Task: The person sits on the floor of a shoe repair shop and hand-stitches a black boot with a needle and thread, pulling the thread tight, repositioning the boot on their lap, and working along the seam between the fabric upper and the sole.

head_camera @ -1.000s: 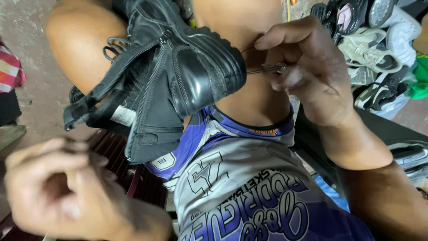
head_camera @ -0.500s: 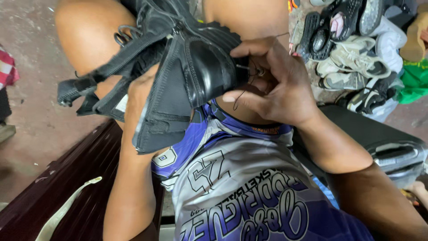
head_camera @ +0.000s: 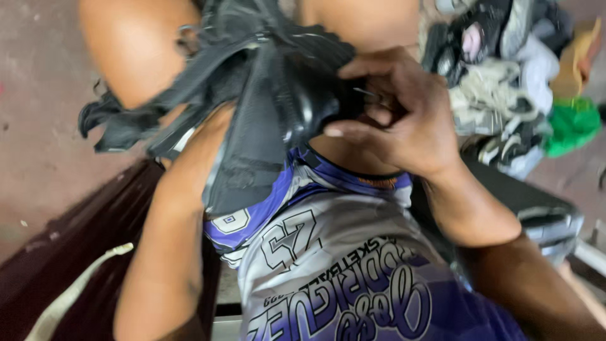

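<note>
A black leather boot [head_camera: 278, 95] with loose laces is wedged between my bare knees, above my purple and grey shorts. My left forearm [head_camera: 183, 208] runs up into the boot's shaft, and the hand itself is hidden inside. My right hand [head_camera: 404, 120] presses against the boot's toe end. Its thumb and fingers pinch a thin metal needle [head_camera: 365, 93] right at the leather. The picture is blurred, so I cannot make out any thread.
A pile of worn shoes [head_camera: 499, 82] lies at the upper right, with a green cloth [head_camera: 571, 123] beside it. I sit on a dark wooden bench [head_camera: 76, 252] that has a pale strap [head_camera: 76, 290] lying on it. Concrete floor [head_camera: 38, 113] is on the left.
My left hand, open and low at the left a second ago, has gone up inside the boot. My right hand has moved from beside the toe onto it.
</note>
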### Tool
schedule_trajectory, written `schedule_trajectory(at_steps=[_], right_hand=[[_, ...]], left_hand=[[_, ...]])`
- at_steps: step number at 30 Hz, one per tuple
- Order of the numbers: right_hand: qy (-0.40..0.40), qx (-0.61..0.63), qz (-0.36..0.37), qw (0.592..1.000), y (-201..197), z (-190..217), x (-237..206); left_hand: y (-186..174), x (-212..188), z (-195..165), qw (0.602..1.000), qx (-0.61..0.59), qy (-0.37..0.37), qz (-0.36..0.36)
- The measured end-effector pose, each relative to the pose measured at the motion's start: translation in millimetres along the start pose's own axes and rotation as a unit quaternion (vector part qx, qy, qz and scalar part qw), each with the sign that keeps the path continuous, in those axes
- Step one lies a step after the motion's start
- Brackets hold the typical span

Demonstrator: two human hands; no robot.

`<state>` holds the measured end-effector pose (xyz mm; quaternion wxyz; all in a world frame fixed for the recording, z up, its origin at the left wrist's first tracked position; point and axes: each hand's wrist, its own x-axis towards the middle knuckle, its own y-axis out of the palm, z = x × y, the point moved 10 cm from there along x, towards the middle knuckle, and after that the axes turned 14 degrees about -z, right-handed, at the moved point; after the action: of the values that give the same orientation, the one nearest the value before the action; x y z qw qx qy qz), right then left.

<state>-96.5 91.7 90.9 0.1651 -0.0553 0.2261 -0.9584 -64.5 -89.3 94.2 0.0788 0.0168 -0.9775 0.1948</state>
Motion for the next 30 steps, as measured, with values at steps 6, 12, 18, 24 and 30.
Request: schedule_trajectory(at_steps=[6,12,18,24,30], right_hand=[[0.053,-0.028,-0.016,0.998,-0.5,-3.8,-7.0],[-0.021,-0.080,-0.034,0.996,-15.8,14.5,-12.5],[-0.098,-0.115,-0.064,0.986,-0.2,12.9,-15.0],[-0.065,-0.010,-0.083,0.994,0.9,10.8,-18.1],[-0.053,-0.064,-0.068,0.994,-5.1,5.3,-23.6]], left_hand=[[-13.4,-21.3,-0.7,0.999,-0.025,0.021,0.034],[-8.0,-13.4,-37.0,0.995,-0.042,0.092,0.003],[-24.4,-26.3,3.2,0.989,0.060,-0.069,-0.113],[-107.3,-127.9,48.0,0.925,0.025,-0.149,-0.349],[-125.1,-149.6,47.0,0.887,0.107,-0.189,-0.407]])
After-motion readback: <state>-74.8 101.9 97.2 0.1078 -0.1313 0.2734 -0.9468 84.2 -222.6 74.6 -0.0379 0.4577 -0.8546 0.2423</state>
